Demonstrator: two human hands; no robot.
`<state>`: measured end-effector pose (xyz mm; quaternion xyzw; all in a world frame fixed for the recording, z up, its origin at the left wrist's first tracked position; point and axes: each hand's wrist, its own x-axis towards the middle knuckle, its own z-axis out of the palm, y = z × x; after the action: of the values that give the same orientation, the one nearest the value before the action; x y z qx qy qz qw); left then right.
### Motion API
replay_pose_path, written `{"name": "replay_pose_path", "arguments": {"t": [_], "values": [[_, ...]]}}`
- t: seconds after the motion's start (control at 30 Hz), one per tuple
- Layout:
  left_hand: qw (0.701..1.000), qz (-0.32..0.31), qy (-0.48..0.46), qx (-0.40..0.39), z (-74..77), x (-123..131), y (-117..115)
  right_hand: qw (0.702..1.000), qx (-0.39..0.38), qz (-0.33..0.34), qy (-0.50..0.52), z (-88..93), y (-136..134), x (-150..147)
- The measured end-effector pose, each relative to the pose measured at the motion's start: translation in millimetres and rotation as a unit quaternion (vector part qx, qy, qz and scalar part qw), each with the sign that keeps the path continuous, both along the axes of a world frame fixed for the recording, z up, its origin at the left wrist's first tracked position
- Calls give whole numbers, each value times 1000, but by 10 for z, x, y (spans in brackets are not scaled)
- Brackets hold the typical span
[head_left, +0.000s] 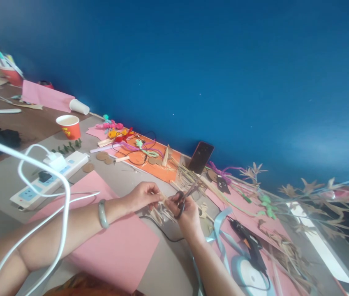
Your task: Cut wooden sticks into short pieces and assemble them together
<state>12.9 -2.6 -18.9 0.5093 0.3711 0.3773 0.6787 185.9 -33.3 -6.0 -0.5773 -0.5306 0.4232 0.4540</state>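
Observation:
My left hand [142, 195] is closed in a pinch on a thin strip of dried straw [162, 198], held just above the table. A jade-green bangle [102, 213] sits on that wrist. My right hand [184, 213] is closed through the handles of a pair of scissors [187, 195], whose blades point up and right beside the straw. Short cut straw pieces [159, 214] lie under both hands.
Pink paper sheet [125, 246] lies under my left arm. A white power strip [49, 174] with white cables is at left, a red paper cup [68, 126] behind it. A black glue gun [248, 242], blue ribbon [220, 230], phone [201, 157], orange sheet [149, 158] with craft bits, dried straw stars [310, 201] at right.

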Motion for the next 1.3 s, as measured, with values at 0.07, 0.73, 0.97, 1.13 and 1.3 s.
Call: {"name": "replay_pose_path", "arguments": {"t": [0.07,0.73,0.97,1.13,1.3], "values": [[1000,-1,-16,-14,-3,6,3,1000,3,-1,2,-10,1,4],[993,54,-75,-67,-7,89,-59,998,23,3,-53,-7,3,-2],[994,16,-64,-83,-37,86,-65,999,7,-31,-13,-22,2,-6],[994,8,-72,-87,-14,84,-70,999,20,-32,-11,-43,5,-5],[993,2,-89,-81,5,94,-82,997,43,-17,-69,20,-17,-34]]}}
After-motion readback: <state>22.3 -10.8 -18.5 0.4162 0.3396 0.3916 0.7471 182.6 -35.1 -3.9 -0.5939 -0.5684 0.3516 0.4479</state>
